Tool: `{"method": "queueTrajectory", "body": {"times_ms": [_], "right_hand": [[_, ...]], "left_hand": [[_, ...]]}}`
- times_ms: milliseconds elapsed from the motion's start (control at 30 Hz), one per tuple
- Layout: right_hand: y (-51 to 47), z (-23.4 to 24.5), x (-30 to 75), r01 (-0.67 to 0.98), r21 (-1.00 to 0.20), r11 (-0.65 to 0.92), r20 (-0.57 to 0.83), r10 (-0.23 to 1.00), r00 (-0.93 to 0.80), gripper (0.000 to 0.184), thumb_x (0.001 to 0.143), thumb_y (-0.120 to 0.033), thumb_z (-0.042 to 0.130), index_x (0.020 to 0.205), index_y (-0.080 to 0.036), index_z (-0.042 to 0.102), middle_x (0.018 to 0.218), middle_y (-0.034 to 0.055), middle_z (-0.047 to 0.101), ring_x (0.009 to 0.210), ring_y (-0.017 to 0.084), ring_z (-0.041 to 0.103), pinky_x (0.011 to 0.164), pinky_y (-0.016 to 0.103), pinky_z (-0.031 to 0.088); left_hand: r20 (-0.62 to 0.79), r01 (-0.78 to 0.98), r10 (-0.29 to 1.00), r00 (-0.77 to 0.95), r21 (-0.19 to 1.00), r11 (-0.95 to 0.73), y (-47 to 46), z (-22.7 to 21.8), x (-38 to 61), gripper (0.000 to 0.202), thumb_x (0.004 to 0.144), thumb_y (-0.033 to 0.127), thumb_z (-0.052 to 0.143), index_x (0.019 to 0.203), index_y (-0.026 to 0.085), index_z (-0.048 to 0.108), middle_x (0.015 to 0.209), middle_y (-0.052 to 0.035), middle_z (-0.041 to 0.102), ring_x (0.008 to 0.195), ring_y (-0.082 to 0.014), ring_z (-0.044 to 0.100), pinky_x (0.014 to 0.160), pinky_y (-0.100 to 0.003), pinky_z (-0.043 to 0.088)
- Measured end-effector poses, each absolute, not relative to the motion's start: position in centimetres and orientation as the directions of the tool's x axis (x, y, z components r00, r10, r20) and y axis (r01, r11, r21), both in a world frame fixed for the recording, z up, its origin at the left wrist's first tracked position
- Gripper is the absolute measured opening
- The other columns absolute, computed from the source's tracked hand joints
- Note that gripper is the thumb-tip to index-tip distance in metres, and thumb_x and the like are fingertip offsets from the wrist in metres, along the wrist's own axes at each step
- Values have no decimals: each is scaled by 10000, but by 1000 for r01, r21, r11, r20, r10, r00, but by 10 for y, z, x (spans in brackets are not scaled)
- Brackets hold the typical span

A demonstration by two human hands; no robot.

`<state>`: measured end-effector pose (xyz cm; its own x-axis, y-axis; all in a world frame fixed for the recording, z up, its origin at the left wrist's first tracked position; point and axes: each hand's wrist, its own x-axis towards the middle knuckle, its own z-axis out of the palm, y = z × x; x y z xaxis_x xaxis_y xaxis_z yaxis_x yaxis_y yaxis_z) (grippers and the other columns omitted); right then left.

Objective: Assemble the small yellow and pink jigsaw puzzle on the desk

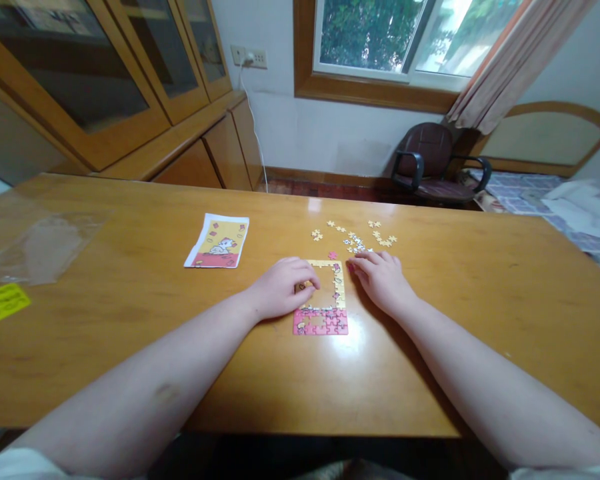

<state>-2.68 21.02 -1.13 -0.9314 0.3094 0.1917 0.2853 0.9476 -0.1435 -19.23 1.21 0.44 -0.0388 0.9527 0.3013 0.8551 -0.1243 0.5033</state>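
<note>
A partly assembled jigsaw puzzle lies on the table, with a yellow border, a pink lower band and gaps in the middle and in the band. My left hand rests over its left edge, fingers curved and thumb apart, with nothing visible between them. Just right of the puzzle is my right hand, its fingertips closed on a small pink puzzle piece, mostly hidden. Another pink piece lies above the puzzle's top edge. Loose white pieces lie beyond my right fingers.
Loose yellow pieces are scattered farther back. A picture sheet with a white animal lies to the left. At the far left are a clear plastic bag and a yellow label. A chair stands beyond the table.
</note>
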Motion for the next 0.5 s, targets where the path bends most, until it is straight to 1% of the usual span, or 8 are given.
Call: {"method": "queueTrajectory", "body": {"times_ms": [67,167,267,367,500], "right_hand": [[212,-12,-27,281,-142,949,188,305,-934,272,955,-290,459,1100,-282,689,1192,61,648,987,265,507,778,392,333],[214,-11,-26,287,-156,945,177,312,-933,224,932,-296,507,967,-277,728,1090,51,683,944,251,515,755,371,320],[213,-9,-24,299,-183,936,183,331,-926,200,907,-256,534,868,-250,730,990,57,699,896,235,523,738,355,313],[211,-7,-23,314,-210,926,175,352,-919,170,882,-220,549,840,-234,713,946,62,698,863,226,527,726,346,315],[209,-4,-21,325,-281,903,115,368,-923,93,839,-214,583,823,-206,675,888,59,701,860,231,549,745,346,343]], "left_hand": [[306,857,950,-63,505,-106,12,4,-192,131,860,205,504,839,194,633,874,-27,661,868,-177,567,843,-364,441],[303,852,950,-77,514,-95,13,5,-193,137,864,209,499,840,196,634,876,-30,658,875,-180,566,844,-370,445],[298,852,951,-84,517,-87,13,5,-193,135,861,210,503,837,195,635,858,-30,653,856,-178,564,830,-368,447],[302,849,948,-96,522,-80,13,5,-194,130,858,208,509,835,193,635,836,-29,646,836,-175,562,812,-359,450],[301,847,949,-95,526,-82,13,3,-195,126,860,211,513,845,194,637,846,-27,651,850,-176,568,821,-356,449]]}}
